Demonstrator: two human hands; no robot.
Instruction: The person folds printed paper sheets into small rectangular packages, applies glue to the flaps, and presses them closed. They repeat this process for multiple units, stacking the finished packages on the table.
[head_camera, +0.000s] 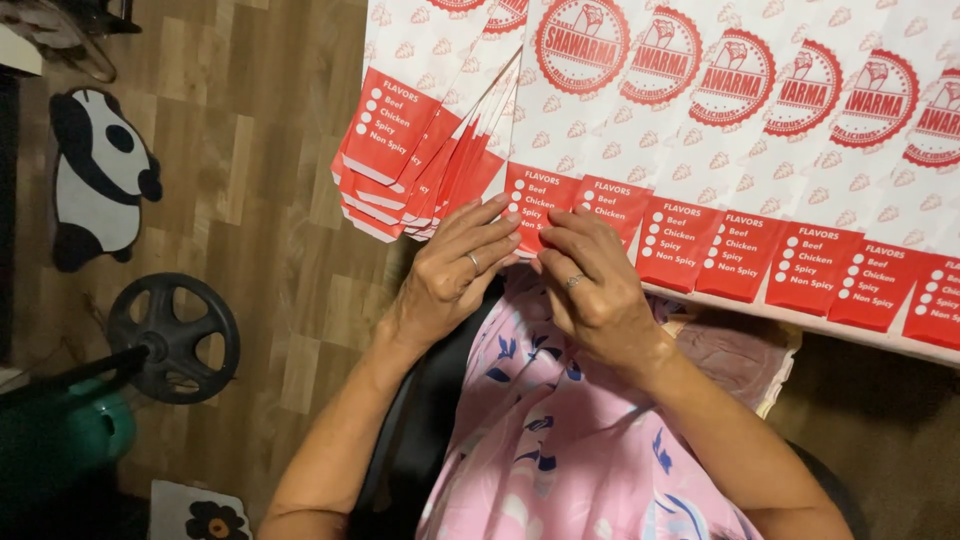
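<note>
Both hands meet at the near edge of one paper bag, the white one with the red bottom flap at the left end of the overlapping row of bags along the table edge. The left hand lies with fingers stretched out flat across that flap, a ring on one finger, and the right hand is curled in just beside it, fingertips pressed down on the same red flap (whether it pinches the paper or only presses the fold, I cannot tell from here).

Just left of that bag sits a fanned stack of finished bags, hanging partly past the table corner over the wooden floor.

What might go wrong, to my eye: that fan has little under its outer end, so a nudge from the left hand could tip it off the edge. The row to the right of the bag overlaps loosely, so a sideways tug could drag the neighbours out of line. And a flap pressed down crooked would crease thin paper for good.

Far left of the bag, down on the floor, lie a panda-shaped mat and a dark weight plate.
</note>
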